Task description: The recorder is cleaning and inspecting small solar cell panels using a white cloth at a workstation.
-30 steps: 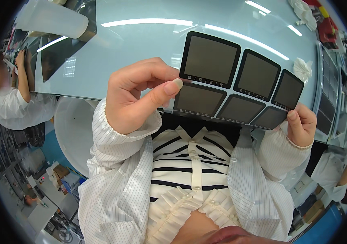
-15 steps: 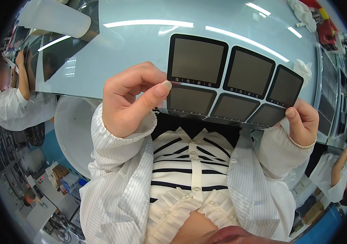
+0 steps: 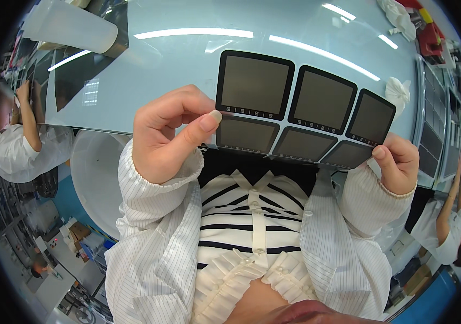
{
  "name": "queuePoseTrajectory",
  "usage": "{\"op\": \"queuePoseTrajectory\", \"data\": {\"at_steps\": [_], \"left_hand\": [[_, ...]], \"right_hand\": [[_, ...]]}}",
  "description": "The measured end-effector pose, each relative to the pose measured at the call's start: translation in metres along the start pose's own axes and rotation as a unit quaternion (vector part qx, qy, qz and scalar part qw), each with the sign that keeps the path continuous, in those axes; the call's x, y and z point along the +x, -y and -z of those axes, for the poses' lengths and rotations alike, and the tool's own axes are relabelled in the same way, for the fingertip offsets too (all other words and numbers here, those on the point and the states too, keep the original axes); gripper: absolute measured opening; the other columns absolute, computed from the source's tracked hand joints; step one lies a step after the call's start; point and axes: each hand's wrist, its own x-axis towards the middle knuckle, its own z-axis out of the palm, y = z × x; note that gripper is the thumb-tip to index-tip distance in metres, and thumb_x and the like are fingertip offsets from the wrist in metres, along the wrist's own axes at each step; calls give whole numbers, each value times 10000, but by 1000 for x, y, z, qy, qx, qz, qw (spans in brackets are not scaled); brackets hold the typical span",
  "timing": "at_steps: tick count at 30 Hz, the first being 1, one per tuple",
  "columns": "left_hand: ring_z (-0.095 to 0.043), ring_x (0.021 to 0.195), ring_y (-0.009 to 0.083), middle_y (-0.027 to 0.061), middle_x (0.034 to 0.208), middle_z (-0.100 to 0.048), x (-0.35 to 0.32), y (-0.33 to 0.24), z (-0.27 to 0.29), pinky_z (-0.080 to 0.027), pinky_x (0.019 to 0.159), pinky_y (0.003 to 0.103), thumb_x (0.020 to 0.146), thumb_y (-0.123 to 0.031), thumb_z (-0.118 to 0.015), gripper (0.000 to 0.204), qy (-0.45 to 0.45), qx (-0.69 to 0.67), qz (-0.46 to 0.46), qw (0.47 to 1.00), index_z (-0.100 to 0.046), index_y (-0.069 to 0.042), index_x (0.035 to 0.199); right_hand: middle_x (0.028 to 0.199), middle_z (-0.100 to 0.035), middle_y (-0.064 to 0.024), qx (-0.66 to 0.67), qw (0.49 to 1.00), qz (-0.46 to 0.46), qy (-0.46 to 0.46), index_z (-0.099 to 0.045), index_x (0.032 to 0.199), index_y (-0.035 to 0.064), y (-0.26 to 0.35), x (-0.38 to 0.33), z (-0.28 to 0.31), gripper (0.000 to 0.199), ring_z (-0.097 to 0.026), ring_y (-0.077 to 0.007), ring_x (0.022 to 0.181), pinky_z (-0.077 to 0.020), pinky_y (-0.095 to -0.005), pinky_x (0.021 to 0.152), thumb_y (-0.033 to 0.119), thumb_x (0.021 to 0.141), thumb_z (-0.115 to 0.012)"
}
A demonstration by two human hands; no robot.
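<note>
A thin sheet bearing several dark, black-bordered rectangular panels in two rows is held up in front of my chest, tilted. Small icons run along the lower border of each panel. My left hand pinches its left edge between thumb and fingers. At the opposite end, my right hand grips the lower right corner, thumb on the near face. The fingertips behind the sheet are hidden.
Beyond the sheet lies a glossy pale table. A translucent plastic cup lies at the far left, near dark sheets. Crumpled white tissue sits right, beside a rack of dark panels. A white bin stands left; other people work both sides.
The panel sheet has shifted slightly left and down in the view, with both hands still gripping it. The hands have moved a little along with it.
</note>
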Motion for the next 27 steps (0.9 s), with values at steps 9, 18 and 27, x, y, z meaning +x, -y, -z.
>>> {"op": "queuePoseTrajectory", "data": {"at_steps": [9,18,27], "left_hand": [[-523,616,112,68,721,-568,-4,-1,7,-419,594,217,826,-15,-603,59,4,2,-7,1000,-607,43,816],[-509,602,104,66,723,-546,-15,4,16,-388,569,215,832,-60,-618,113,-20,13,-16,1000,-585,45,805],[-509,581,97,58,728,-521,-22,5,24,-390,532,215,850,-77,-612,126,-45,20,-18,999,-573,39,822]], "right_hand": [[605,-616,-70,-27,999,41,13,-604,673,-23,4,0,-3,211,-510,-99,479,-357,-210,462,111,829,-654],[581,-593,-79,-55,997,54,24,-604,658,-35,20,7,-17,166,-495,-126,470,-343,-226,464,58,774,-679],[580,-585,-88,-54,996,63,38,-633,693,-34,30,10,-25,112,-518,-151,485,-351,-239,470,41,757,-686]]}}
